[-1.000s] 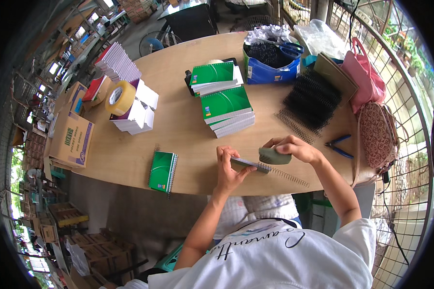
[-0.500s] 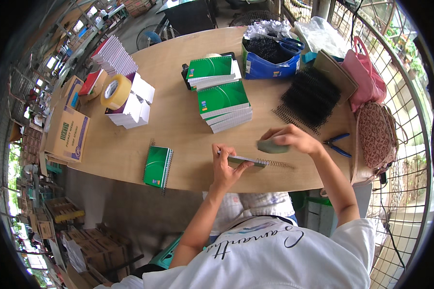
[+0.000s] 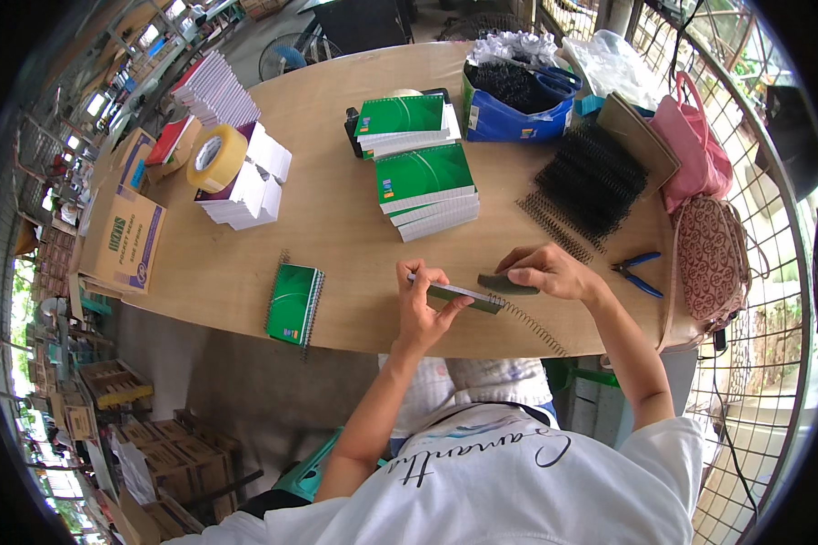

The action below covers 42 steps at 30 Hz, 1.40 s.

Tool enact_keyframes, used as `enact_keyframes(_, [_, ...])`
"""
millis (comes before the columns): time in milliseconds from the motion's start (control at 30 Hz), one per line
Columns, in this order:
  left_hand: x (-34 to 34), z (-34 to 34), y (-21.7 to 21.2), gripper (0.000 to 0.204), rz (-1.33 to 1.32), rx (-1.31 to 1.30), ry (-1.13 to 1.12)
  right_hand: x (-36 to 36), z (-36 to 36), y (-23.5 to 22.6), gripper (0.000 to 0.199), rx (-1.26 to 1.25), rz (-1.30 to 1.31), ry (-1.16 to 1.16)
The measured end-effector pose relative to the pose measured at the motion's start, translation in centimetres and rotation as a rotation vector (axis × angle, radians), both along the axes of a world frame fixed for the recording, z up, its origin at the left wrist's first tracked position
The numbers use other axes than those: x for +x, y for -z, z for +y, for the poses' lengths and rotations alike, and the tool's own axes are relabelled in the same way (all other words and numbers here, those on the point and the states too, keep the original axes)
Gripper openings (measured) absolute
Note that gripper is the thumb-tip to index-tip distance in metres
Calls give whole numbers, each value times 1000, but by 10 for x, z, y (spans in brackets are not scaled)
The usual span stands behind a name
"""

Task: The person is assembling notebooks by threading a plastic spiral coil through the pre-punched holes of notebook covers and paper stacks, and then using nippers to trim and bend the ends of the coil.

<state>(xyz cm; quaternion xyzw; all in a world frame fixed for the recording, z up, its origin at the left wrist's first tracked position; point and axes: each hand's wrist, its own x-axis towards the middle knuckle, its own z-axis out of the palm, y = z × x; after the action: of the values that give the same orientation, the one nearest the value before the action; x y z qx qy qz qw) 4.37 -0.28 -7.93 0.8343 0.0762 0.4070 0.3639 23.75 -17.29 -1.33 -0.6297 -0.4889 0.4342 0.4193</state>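
Observation:
Near the table's front edge, my left hand (image 3: 422, 307) pinches a small notebook (image 3: 482, 302) held edge-on. From its right end a loose wire coil (image 3: 534, 327) sticks out, slanting toward the front edge. My right hand (image 3: 556, 271) grips a flat, dark grey-green pad (image 3: 507, 285), whose exact kind I cannot make out. The pad is beside the coil where it enters the notebook; whether they touch is unclear. To the left lies a green spiral notebook (image 3: 293, 304) with coil ends protruding. Stacks of green notebooks (image 3: 424, 174) stand beyond my hands.
Black coils (image 3: 591, 177) lie at right, near blue-handled pliers (image 3: 638, 272). A blue box (image 3: 516, 123) holds coils and scissors. Pink (image 3: 695, 150) and patterned bags (image 3: 713, 254) sit at the right edge. At left are tape (image 3: 216, 162), white pads (image 3: 256, 195) and a carton (image 3: 127, 238).
My right hand has brought the pad slightly lower, closer to the notebook's coil. The coil's free end now slants more steeply toward the table's front edge. My left hand keeps its hold.

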Motion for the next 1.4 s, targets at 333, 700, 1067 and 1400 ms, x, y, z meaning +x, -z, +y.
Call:
enact_keyframes(333, [1,-3,0,50,-27,37,5,2,-4,12,45,113,300,-10])
enact_keyframes(700, [-1,-2,2,51,7,-17,37,-11,8,8,42,51,117,48])
enact_keyframes(1067, [-2,-5,-3,41,-70,-441,114,-10,22,0,51,23,-126,99])
enact_keyframes(1400, [-13,29,19,20,30,-777,281,-7,24,2,47,133,407,29])
